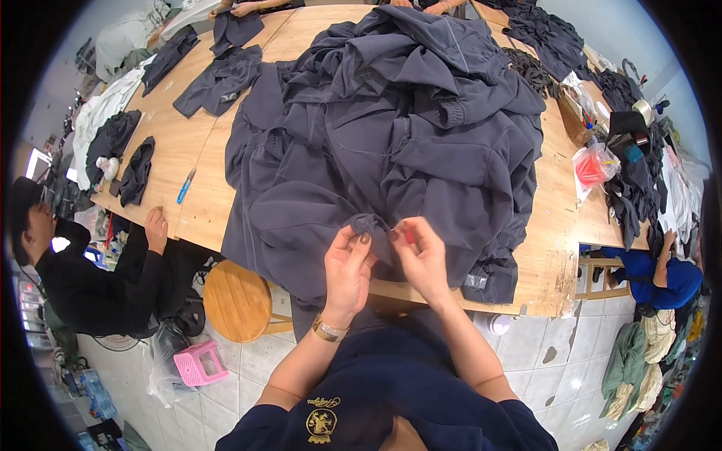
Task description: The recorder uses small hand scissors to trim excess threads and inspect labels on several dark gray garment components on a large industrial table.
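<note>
A large heap of dark grey garments (451,165) covers the middle of the table in front of me, with sleeves, cuffs and pale seam lines showing. At its near edge my left hand (350,270) is closed, pinching a bunched bit of a dark grey garment (368,223) between thumb and fingers. Just to the right, my right hand (421,259) is also closed, its fingertips close to that bunched cloth. A small red thing (410,237) peeks out between its fingers, too hidden to name.
The wooden table (207,207) carries a blue cutter (186,186) at left and a red plastic bag (596,165) at right. A person in black (105,270) sits left, one in blue (669,279) right. A round wooden stool (237,301) and pink stool (200,364) stand below.
</note>
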Available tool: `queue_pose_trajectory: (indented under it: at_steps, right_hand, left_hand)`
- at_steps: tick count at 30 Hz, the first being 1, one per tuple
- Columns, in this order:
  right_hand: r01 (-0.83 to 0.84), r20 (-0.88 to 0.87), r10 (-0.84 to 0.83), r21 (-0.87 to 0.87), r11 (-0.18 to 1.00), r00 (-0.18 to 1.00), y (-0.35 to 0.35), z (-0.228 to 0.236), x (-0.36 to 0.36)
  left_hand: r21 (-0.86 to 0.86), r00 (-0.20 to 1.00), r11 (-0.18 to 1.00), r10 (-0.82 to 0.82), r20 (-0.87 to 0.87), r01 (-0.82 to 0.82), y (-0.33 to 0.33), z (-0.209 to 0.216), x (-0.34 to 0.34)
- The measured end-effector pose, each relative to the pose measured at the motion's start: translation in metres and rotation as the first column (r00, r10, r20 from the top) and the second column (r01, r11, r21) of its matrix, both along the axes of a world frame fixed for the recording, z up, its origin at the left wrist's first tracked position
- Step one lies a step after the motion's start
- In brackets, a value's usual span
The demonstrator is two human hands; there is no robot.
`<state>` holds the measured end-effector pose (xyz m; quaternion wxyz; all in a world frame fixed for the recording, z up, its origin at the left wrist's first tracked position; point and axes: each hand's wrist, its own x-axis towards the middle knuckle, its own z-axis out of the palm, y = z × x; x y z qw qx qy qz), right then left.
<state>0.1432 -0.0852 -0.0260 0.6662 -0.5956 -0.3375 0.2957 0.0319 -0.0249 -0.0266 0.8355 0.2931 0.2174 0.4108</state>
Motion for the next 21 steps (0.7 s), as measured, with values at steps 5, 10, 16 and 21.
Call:
queue_pose_trajectory:
  at_steps: [5, 10, 16, 21]
  right_hand:
    - [0.098, -0.071, -0.096, 0.025, 0.995, 0.993, -0.005, -0.003, 0.008]
    - [0.076, -0.003, -0.076, 0.006, 0.997, 0.997, -0.004, -0.005, 0.011]
    - [-0.101, 0.117, 0.107, -0.057, 0.993, 0.987, 0.006, -0.012, 0.008]
    - [-0.185, 0.452, 0.275, -0.233, 0.955, 0.848, 0.001, -0.016, 0.003]
  left_hand:
    - [-0.209, 0.997, 0.977, -0.025, 0.072, 0.040, 0.008, 0.012, -0.017]
    - [-0.213, 0.992, 0.969, -0.123, 0.014, 0.124, 0.024, 0.011, -0.040]
    - [-0.247, 0.994, 0.965, -0.100, -0.048, 0.085, 0.051, 0.004, -0.071]
    - [-0.198, 0.998, 0.979, -0.056, -0.023, 0.050, 0.061, 0.008, -0.077]
